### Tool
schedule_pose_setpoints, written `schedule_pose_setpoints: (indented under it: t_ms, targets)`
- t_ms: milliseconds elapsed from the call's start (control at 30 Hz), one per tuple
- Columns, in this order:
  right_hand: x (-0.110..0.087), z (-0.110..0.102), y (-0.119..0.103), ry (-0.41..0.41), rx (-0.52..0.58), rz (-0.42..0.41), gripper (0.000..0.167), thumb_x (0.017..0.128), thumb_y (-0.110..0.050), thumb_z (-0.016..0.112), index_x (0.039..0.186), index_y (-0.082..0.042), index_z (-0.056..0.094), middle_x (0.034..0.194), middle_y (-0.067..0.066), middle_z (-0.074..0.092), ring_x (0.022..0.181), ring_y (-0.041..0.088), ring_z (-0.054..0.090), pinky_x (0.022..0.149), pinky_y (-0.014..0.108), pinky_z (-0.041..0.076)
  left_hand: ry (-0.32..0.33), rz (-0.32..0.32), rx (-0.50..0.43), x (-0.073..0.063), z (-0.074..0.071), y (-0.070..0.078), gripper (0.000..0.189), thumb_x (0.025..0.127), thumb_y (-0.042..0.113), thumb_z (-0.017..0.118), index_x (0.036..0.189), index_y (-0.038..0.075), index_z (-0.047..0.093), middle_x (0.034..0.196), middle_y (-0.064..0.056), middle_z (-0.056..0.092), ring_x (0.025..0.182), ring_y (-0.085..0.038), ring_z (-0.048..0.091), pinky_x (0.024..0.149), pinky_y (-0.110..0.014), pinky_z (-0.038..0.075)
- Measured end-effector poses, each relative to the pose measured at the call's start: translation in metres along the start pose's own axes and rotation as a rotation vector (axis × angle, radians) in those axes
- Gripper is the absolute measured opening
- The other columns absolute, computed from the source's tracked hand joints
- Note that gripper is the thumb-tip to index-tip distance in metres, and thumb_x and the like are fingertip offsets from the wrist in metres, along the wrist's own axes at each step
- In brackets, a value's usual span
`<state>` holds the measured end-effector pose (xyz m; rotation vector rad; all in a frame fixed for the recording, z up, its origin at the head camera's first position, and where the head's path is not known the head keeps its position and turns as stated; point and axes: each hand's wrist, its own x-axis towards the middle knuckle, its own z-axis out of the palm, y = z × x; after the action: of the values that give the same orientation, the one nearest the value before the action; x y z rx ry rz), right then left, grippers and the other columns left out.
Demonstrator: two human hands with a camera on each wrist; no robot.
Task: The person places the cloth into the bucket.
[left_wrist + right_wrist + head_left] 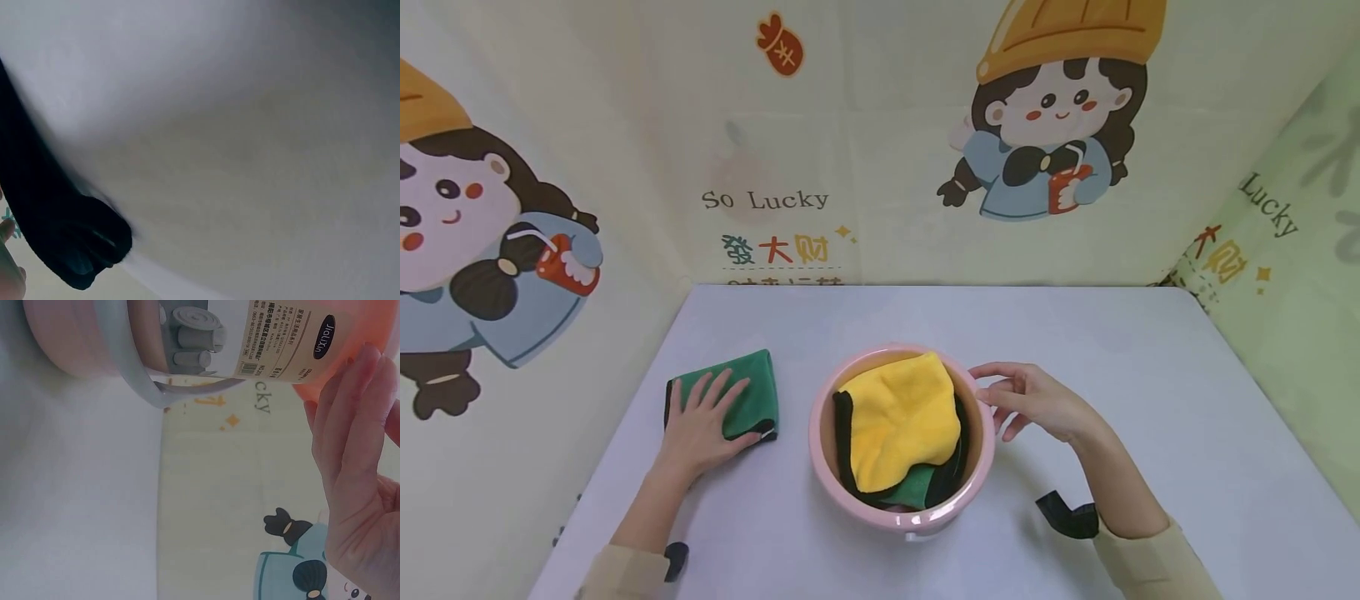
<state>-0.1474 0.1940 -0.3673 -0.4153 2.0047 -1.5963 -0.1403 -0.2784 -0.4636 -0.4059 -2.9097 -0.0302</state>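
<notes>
A folded green cloth (758, 375) with black edging lies at the left of the table. My left hand (700, 429) rests on it, fingers spread flat. In the left wrist view, part of the dark cloth edge (75, 244) shows. A pink bucket (823, 467) stands in the middle, holding a bunched yellow cloth (898, 417) with black edging and a green part (917, 487) beneath. At the bucket's right, my right hand (1033, 404) touches the rim with its fingertips. The right wrist view shows those fingers (359, 431) fairly straight against the wall near the top.
A pale handle (140, 375) hangs along the bucket's side, below a printed label (281, 337). The white table (1150, 375) meets a patterned curtain (887, 150) at its back edge. Black straps (1067, 515) hang at both wrists.
</notes>
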Motion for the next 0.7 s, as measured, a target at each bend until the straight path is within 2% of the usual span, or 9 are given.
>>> schedule_pose_setpoints:
  t_ms: [333,600,700]
  targets:
    - [-0.0014,0.0004,-0.0001,0.005,0.001,0.005,0.048,0.090,-0.016,0.057,0.129,0.006,0.041,0.078,0.005,0.066,0.061,0.018,0.064,0.054,0.036,0.056,-0.067,0.053,0.034,-0.0020,0.0090,-0.0028,0.083,0.069,0.064,0.060,0.134,0.017,0.041,0.139,-0.014,0.038,0.126,-0.038,0.029,0.105,-0.063,0.009]
    - [-0.0005,0.0002,-0.0003,0.009,-0.006,0.005,0.048,0.090,-0.017,0.058,0.129,0.006,0.041,0.078,0.006,0.066,0.061,0.019,0.064,0.054,0.037,0.056,-0.090,0.084,-0.022,-0.0016,0.0090,-0.0034,0.070,0.075,0.049,0.062,0.132,0.012,0.045,0.133,-0.016,0.043,0.120,-0.037,0.036,0.104,-0.063,0.013]
    - [0.0000,0.0002,-0.0022,0.005,-0.001,0.005,0.048,0.090,-0.017,0.057,0.129,0.006,0.041,0.078,0.005,0.066,0.061,0.018,0.064,0.054,0.036,0.056,-0.091,0.106,-0.015,0.0001,0.0092,-0.0061,0.067,0.077,0.044,0.065,0.131,0.010,0.045,0.132,-0.016,0.044,0.119,-0.038,0.037,0.103,-0.063,0.015]
